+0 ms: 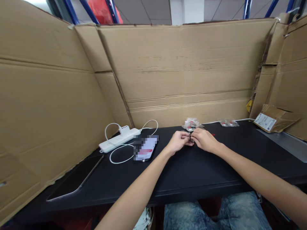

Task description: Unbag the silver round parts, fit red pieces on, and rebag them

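My left hand and my right hand meet over the black table, fingertips bent inward and pinched together. Between them is a small shiny, dark item, mostly covered by the fingers, so its kind does not show. Just beyond my fingertips lies a pile of small clear plastic bags with round, silvery and red pieces inside. A bit of red cord or ring shows beside my right hand.
More clear bags lie at the back right, near a torn cardboard parcel. To the left are a phone, a white power strip with cables and a dark tablet. Cardboard walls enclose the black table.
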Available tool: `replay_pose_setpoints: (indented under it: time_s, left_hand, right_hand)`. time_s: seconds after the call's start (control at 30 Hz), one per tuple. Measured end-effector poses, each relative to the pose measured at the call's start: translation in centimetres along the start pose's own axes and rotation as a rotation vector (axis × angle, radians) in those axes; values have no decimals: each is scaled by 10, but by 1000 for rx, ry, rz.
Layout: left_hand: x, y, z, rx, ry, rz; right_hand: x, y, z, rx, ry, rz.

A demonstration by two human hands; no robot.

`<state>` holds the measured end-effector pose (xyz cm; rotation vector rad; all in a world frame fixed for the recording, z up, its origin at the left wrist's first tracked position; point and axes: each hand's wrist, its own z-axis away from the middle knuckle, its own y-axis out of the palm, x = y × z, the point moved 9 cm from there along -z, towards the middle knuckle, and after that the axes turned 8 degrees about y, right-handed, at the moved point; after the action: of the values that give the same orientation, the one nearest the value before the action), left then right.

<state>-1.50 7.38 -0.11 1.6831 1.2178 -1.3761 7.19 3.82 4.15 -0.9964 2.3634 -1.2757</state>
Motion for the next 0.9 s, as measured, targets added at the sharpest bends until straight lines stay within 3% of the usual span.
replay_pose_setpoints:
  time_s: [0.33,0.63,0.9]
  left_hand:
    - [-4,-10,0,-31,14,-76]
    - [-8,-9,0,43,51,-231]
    - [-10,-15,-1,-6,29,-296]
  right_hand:
    - [-2,-9,1,-61,17,-227]
    - [-4,-3,1,-38,-12,-258]
    - [-3,-12,0,-87,3,-308]
